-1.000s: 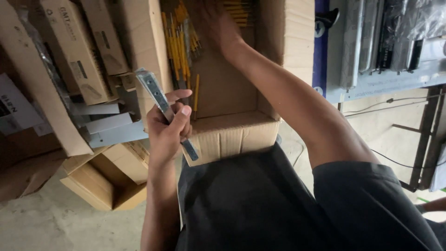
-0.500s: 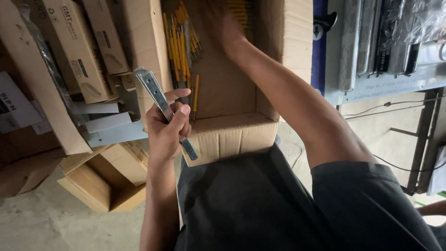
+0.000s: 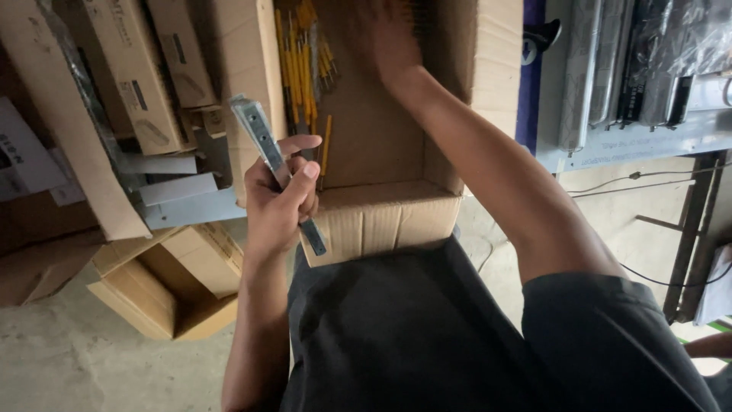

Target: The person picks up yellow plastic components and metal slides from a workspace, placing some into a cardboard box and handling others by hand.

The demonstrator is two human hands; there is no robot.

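My left hand grips a flat grey metal bracket, a narrow strip with holes along its face, held tilted with its upper end leaning left and its lower end pointing down toward the near edge of the open cardboard box; thumb and fingers are curled and pressed around the middle of the strip, the index finger stretched out above the others. My right hand reaches deep into the same box, blurred at the top of the view, fingers loosely spread over the inner wall; whether they touch anything I cannot tell. Inside the box, against its left wall, lies a cluster of yellow sticks, slender and upright, with one separate stick standing lower, just beside the bracket's upper half. To the left, long cardboard cartons lean together above a smaller open carton on the concrete floor. At right, a grey shelf carries wrapped metal parts
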